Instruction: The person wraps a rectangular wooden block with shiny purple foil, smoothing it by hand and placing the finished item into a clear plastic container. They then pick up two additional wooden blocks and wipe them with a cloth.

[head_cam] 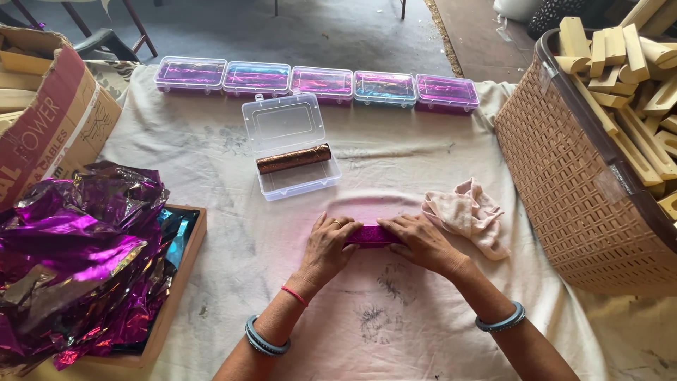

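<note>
Both hands press on a purple foil-wrapped block [371, 236] lying on the cream cloth [233, 233]. My left hand [328, 248] covers its left end and my right hand [422, 243] covers its right end, fingers curled over the foil. Beyond them stands an open clear plastic box [290, 176] with a copper foil-wrapped roll [293, 159] lying across it, lid tilted up behind. A crumpled pink rag [467, 213] lies just right of my right hand.
Several shut clear boxes with purple and blue foil inside [317, 83] line the far edge. A heap of purple foil sheets [77, 254] sits on a wooden tray at left, beside a cardboard carton [49, 113]. A tan basket of wooden blocks [578, 176] stands at right.
</note>
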